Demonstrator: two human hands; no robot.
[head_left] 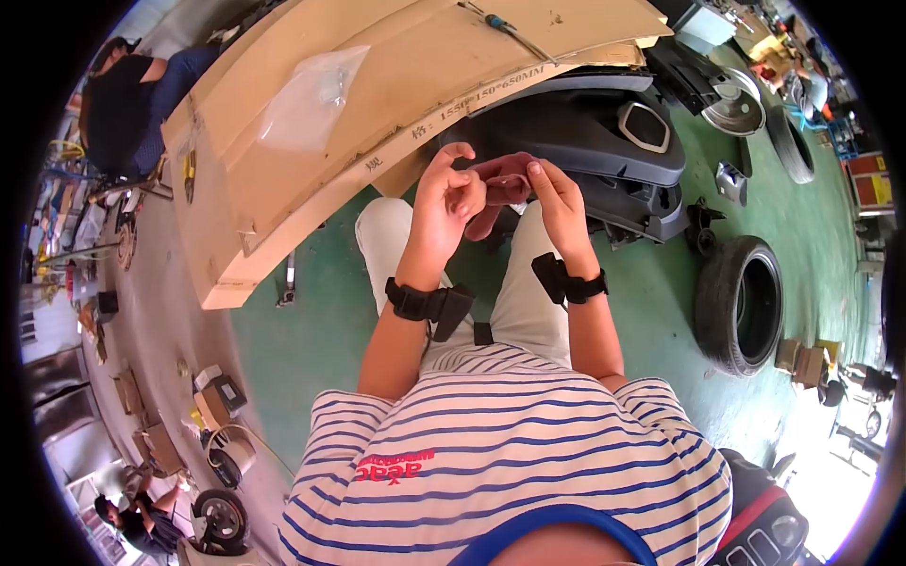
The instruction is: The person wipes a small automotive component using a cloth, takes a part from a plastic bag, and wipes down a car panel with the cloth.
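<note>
A soft maroon piece, apparently a glove (510, 187), is stretched between my two hands above my knees. My right hand (561, 208) pinches its right edge between thumb and fingers. On the other side my left hand (447, 200) has its fingers curled against the glove, the index finger raised; part of that grip is hidden. Just beyond the hands lies a large cardboard box (396, 99) with a clear plastic bag (307, 108) on top. Close to my right hand is a stack of dark plastic panels (576, 132).
A screwdriver (500, 23) rests on the far part of the box, and pliers (190, 175) lie near its left end. A tyre (710, 316) stands on the green floor at right. Other people sit at the upper left (118, 104) and lower left (142, 519).
</note>
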